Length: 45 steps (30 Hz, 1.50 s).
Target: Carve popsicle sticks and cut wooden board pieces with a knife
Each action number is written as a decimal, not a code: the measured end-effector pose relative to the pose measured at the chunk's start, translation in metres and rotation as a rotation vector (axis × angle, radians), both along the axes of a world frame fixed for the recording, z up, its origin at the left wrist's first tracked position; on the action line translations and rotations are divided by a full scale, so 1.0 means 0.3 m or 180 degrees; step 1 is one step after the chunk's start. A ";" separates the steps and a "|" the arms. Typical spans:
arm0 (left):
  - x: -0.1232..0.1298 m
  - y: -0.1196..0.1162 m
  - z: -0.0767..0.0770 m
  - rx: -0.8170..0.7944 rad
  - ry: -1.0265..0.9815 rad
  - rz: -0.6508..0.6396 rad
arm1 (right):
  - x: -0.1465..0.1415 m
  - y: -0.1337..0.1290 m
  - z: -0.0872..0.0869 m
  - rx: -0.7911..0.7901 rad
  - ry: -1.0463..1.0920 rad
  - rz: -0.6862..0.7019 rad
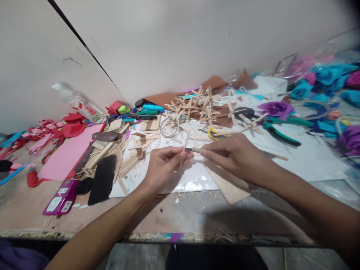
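Note:
Between the thumb and fingers of my left hand (168,162), a thin wooden craft stick (185,142) is pinched nearly upright. My right hand (234,153) is closed around a slim tool with a dark tip (190,149). That tip touches or almost touches the stick; its exact kind is partly hidden by my fingers. Both hands are above a white sheet (194,180) dotted with shavings. Under my right wrist lies a flat wooden board (230,187). Just beyond the hands is a yellow-edged tool (213,134) beside a clear tape ring (169,127).
Crossed craft sticks (202,105) are piled at the back, with loose sticks (132,165) on the left. Green-handled pliers (281,135) and paper flowers (277,108) lie right. A black phone (103,179), purple socket box (61,197), pink paper (69,153) and bottle (78,103) are left.

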<state>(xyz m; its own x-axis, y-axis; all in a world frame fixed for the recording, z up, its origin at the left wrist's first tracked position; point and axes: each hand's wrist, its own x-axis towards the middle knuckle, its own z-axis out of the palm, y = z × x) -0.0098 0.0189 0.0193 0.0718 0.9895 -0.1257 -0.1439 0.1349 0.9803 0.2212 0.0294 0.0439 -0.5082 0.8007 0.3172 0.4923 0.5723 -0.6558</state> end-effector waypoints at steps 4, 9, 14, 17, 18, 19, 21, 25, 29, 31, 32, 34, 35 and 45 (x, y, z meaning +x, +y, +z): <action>-0.004 0.002 -0.003 0.0036 -0.0034 -0.0034 | 0.014 0.006 0.015 0.0038 -0.0157 0.0021; 0.012 -0.010 -0.001 -0.0227 -0.0283 0.0040 | 0.021 0.006 0.021 0.0092 0.0021 -0.0321; 0.024 -0.009 0.011 -0.0436 -0.0533 0.0140 | 0.020 0.001 0.018 0.0092 0.0081 -0.0253; 0.018 -0.002 0.013 -0.0467 -0.0548 0.0279 | 0.012 -0.004 0.017 -0.0033 -0.0014 -0.0158; 0.017 -0.001 0.012 -0.0474 -0.0547 0.0299 | 0.010 -0.005 0.017 -0.0062 -0.0046 -0.0134; 0.017 -0.001 0.012 -0.0480 -0.0561 0.0298 | 0.007 -0.006 0.016 -0.0076 -0.0077 -0.0119; 0.019 -0.004 0.011 -0.0475 -0.0633 0.0267 | 0.003 -0.007 0.013 -0.0069 -0.0117 -0.0109; 0.021 -0.007 0.010 -0.0473 -0.0733 0.0235 | 0.003 -0.012 0.011 -0.0061 -0.0109 -0.0145; 0.016 -0.002 0.004 -0.0534 -0.0800 0.0222 | 0.002 -0.018 0.015 0.0020 -0.0129 -0.0167; 0.013 0.000 0.000 -0.0555 -0.0814 0.0219 | -0.002 -0.021 0.016 0.0089 -0.0152 -0.0151; 0.011 0.001 -0.002 -0.0560 -0.0814 0.0213 | -0.004 -0.021 0.017 0.0132 -0.0165 -0.0151; 0.009 0.000 -0.006 -0.0558 -0.0820 0.0201 | -0.009 -0.023 0.018 0.0219 -0.0199 -0.0171; 0.008 0.000 -0.008 -0.0559 -0.0829 0.0188 | -0.011 -0.024 0.018 0.0260 -0.0218 -0.0189; 0.021 -0.004 -0.012 -0.0615 -0.1026 0.0254 | -0.011 -0.034 0.022 0.0032 -0.0219 -0.0255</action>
